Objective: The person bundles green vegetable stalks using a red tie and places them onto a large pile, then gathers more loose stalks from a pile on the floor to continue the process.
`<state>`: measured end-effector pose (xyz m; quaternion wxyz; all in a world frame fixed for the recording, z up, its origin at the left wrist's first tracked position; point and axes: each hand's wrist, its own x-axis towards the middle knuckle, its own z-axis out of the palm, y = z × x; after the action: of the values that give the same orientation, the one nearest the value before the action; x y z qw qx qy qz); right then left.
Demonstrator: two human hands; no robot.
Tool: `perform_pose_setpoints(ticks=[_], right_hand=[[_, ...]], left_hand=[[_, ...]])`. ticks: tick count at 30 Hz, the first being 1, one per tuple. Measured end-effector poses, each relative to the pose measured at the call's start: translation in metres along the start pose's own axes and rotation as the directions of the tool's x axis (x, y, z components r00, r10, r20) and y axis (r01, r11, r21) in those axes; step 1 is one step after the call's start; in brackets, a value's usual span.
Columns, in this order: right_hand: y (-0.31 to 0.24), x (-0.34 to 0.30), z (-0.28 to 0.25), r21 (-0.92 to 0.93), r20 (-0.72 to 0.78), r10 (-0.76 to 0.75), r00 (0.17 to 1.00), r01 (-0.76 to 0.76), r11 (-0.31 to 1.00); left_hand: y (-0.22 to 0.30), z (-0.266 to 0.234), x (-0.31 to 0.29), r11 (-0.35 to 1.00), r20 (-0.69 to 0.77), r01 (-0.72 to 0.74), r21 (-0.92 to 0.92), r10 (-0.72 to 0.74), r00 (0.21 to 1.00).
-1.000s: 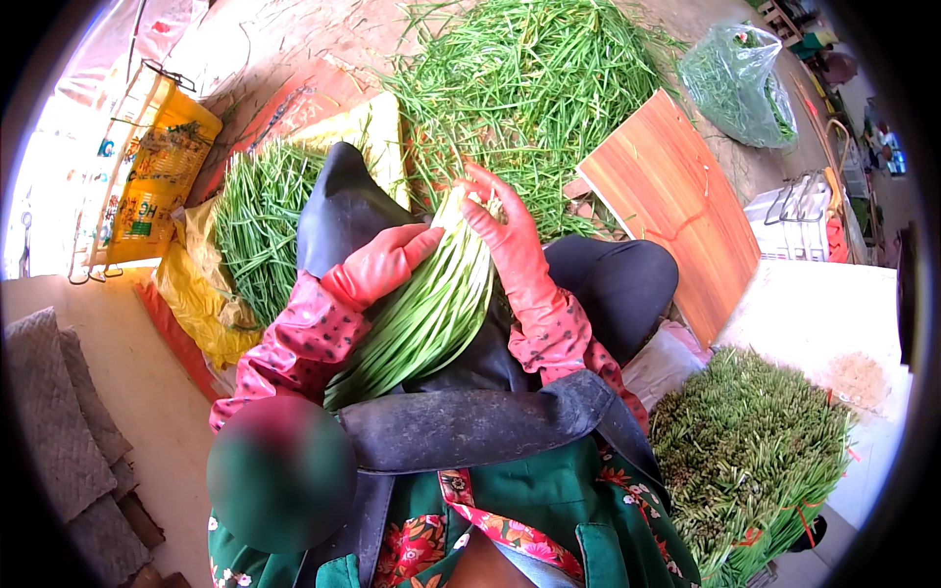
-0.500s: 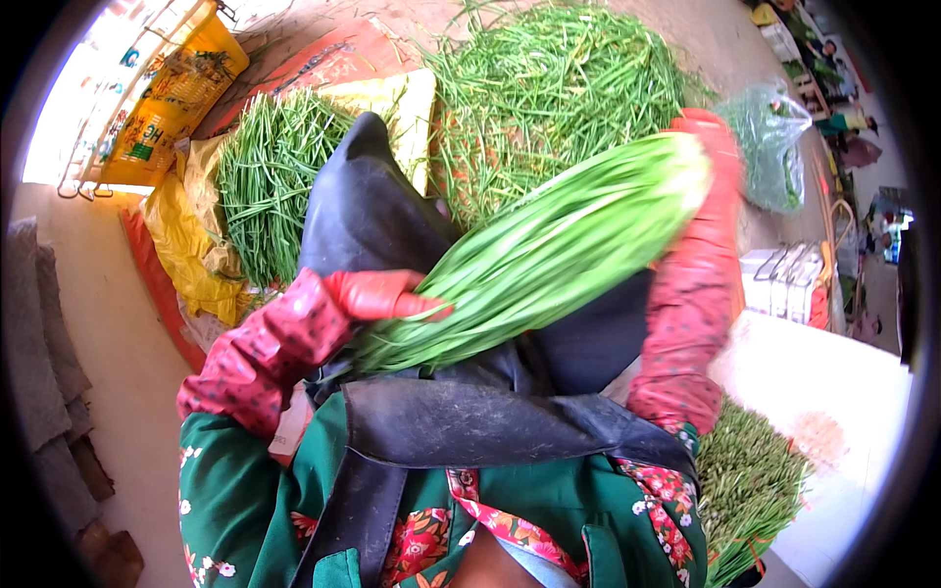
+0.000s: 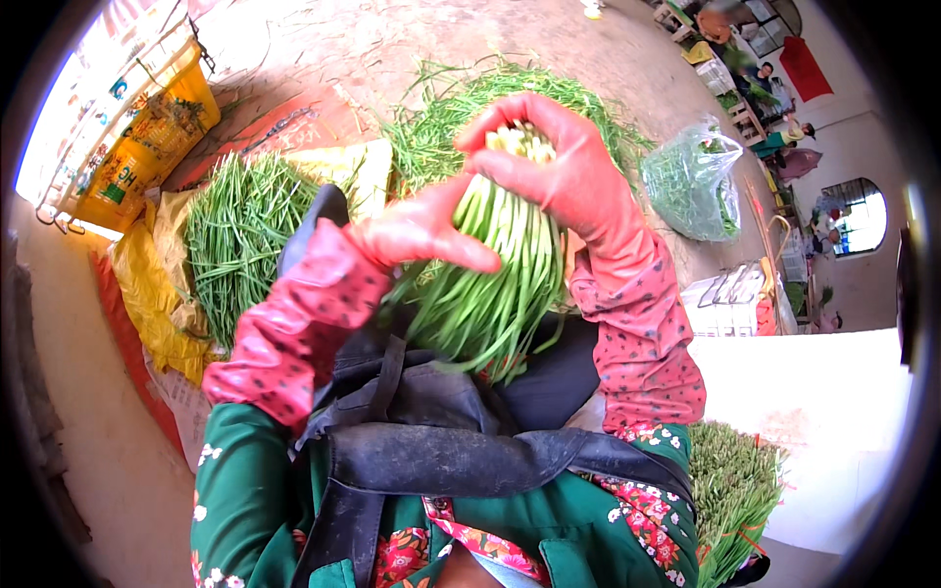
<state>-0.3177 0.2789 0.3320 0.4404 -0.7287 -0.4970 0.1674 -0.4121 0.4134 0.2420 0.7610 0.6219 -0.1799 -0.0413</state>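
A thick bunch of green chives (image 3: 505,235) stands upright over my lap, its pale cut ends on top and its leaves hanging down. My right hand (image 3: 583,167), in a red rubber glove, wraps round the pale end with the fingers curled over the far side. From the left, my gloved left hand (image 3: 417,230) cups the bunch just below; its thumb lies across the stems and the other fingers are partly hidden behind them. Loose chives (image 3: 431,157) are heaped on the floor beyond my hands.
More chives (image 3: 235,235) lie on yellow sacking at the left, near a yellow bag (image 3: 176,137) on a wire rack. A clear plastic bag of greens (image 3: 696,181) sits at the right. Tied green bundles (image 3: 735,480) rest by a white surface (image 3: 833,392) at lower right.
The bunch has swung from lying slanted across my lap to upright, cut ends up. My right hand has come in to the middle; my left has risen from the leaf tips to the stems.
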Motion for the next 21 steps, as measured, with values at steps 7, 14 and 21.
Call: perform_pose_setpoints(ticks=[7, 14, 21], right_hand=[[0.023, 0.042, 0.014, -0.038, 0.308, 0.318, 0.897, -0.323, 0.946], [0.098, -0.056, 0.050, 0.259, 0.105, 0.409, 0.907, -0.422, 0.869], [0.083, -0.159, 0.107, 0.209, -0.115, 0.523, 0.844, -0.494, 0.844]], left_hand=[[-0.072, 0.075, 0.014, 0.308, -0.040, -0.039, -0.950, 0.003, 0.999], [-0.136, 0.063, -0.021, 0.234, -0.217, -0.159, -0.959, -0.248, 0.944], [-0.139, 0.076, -0.013, 0.218, -0.186, -0.091, -0.972, -0.468, 0.864]])
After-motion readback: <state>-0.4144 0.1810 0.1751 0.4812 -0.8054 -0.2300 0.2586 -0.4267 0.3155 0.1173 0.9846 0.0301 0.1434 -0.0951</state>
